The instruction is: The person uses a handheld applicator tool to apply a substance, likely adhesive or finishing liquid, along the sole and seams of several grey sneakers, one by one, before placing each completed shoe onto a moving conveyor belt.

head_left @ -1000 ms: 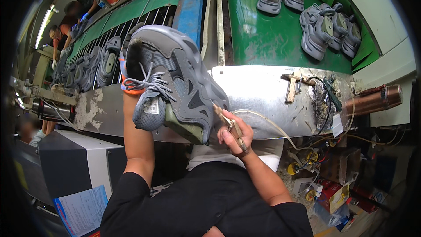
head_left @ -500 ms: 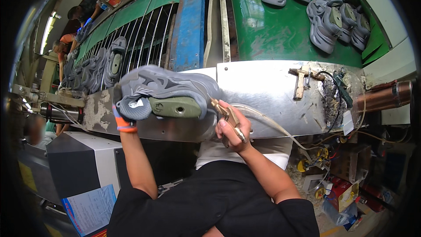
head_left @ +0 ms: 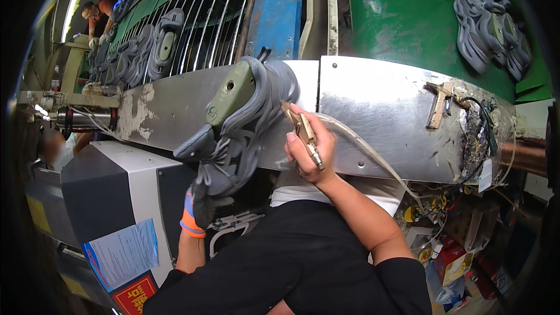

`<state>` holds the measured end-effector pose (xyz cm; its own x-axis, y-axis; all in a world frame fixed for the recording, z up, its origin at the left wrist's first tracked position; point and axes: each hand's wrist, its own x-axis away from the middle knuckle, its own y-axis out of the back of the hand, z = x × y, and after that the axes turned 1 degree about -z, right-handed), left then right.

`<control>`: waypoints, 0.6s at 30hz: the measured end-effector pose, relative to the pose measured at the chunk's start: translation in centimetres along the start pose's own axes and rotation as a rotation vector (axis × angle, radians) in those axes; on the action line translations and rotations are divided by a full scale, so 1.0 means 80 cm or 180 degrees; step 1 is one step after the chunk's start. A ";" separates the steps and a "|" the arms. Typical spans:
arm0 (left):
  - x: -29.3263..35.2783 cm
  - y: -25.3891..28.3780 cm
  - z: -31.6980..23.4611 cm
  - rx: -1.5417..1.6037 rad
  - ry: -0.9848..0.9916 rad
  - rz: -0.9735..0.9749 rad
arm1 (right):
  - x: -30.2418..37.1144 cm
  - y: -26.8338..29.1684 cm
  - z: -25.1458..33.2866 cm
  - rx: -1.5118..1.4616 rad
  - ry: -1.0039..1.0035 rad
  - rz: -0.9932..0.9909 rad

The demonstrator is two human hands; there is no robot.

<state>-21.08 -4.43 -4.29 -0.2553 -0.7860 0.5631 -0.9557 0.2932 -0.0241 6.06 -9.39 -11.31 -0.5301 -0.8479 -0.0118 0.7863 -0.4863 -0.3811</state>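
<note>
A grey sneaker [head_left: 238, 150] stands tilted in the air over the metal ledge, its heel up and away from me. Around its toe end my left hand [head_left: 195, 213], in an orange and blue glove, is closed; the shoe partly hides the fingers. An olive-green shoe last [head_left: 232, 90] with a round hole fills the shoe's opening, and the tongue is folded outward. My bare right hand [head_left: 318, 146] grips a brass-coloured air gun [head_left: 304, 130]. The gun's tip points at the heel side, close to it; whether they touch I cannot tell. A clear hose [head_left: 361, 157] runs behind that hand.
Another metal gun [head_left: 438, 105] lies on the ledge [head_left: 379, 111] at right. Several grey sneakers [head_left: 484, 29] stand on the green belt [head_left: 402, 29]; more sneakers [head_left: 165, 46] line the wire rack at left. A machine box [head_left: 131, 178] stands near left. Co-workers [head_left: 99, 14] are at far left.
My left hand has come down and nearer, swinging the sneaker from lying crosswise to heel-up. My right hand still holds the air gun near the heel. The whole view has shifted slightly.
</note>
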 end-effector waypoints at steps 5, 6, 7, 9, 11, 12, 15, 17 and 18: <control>0.016 -0.037 0.012 0.0485 0.0908 0.0481 | -0.002 -0.003 -0.003 -0.0064 -0.0094 0.0069; 0.016 -0.043 0.014 0.0459 0.0797 0.0617 | -0.001 -0.004 -0.001 -0.0149 -0.0140 0.0059; 0.017 -0.048 0.016 0.0474 0.0819 0.0573 | -0.001 -0.005 0.000 -0.0240 -0.0210 0.0052; 0.016 -0.056 0.018 0.0756 0.1027 0.0572 | 0.001 -0.004 0.004 -0.0334 -0.0256 0.0124; 0.014 -0.062 0.019 0.0888 0.1157 0.0779 | 0.003 -0.002 0.008 -0.0461 -0.0362 0.0207; 0.012 -0.065 0.020 0.0941 0.1175 0.0794 | 0.003 -0.001 0.009 -0.0483 -0.0382 0.0253; 0.008 -0.075 0.023 0.1153 0.1232 0.0909 | 0.008 0.004 0.013 -0.0607 -0.0489 0.0373; 0.004 -0.082 0.025 0.1216 0.1209 0.0990 | 0.013 0.009 0.015 -0.0782 -0.0632 0.0413; 0.003 -0.086 0.026 0.1203 0.1172 0.1013 | 0.016 0.010 0.016 -0.0761 -0.0652 0.0469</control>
<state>-14.90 -7.79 -5.72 -0.5337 -0.4323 0.7268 -0.8439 0.2164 -0.4909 6.41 -11.16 -10.47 -0.3225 -0.9419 0.0939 0.7402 -0.3128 -0.5952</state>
